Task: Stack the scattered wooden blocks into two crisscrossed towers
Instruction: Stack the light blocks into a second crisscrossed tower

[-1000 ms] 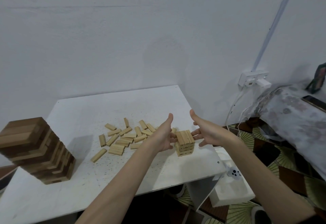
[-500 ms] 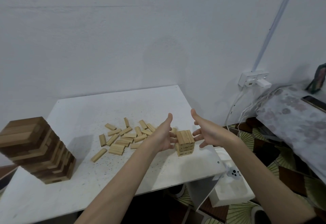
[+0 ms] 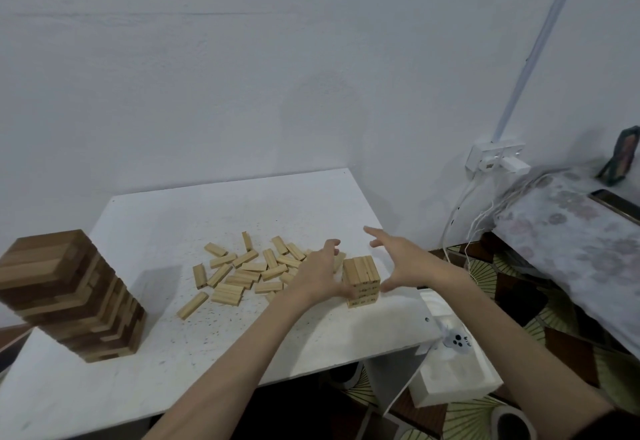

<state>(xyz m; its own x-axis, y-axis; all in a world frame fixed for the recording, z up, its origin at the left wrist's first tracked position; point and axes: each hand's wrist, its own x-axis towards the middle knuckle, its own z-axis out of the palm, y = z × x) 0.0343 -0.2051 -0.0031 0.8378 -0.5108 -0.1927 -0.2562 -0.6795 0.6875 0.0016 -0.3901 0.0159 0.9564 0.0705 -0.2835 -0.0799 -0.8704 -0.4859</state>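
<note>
A short tower of light wooden blocks [image 3: 361,280] stands near the right front of the white table [image 3: 173,218]. My left hand [image 3: 318,273] is flat against the tower's left side, fingers straight, thumb low at its base. My right hand [image 3: 401,258] is spread open just right of the tower, thumb near its lower right corner, fingers lifted off it. Several loose light blocks [image 3: 242,268] lie scattered left of the small tower. A tall, leaning tower of darker blocks [image 3: 69,304] stands at the table's left front.
The table's right edge and front edge run close to the small tower. A white foam box [image 3: 453,370] sits below the right front corner. A wall socket with white cables [image 3: 491,159] and a cloth-covered surface [image 3: 581,232] lie to the right.
Both hands have shifted from cupping the small tower's upper sides: the left has slid lower along its left face, and the right has opened wider and drawn slightly away from it.
</note>
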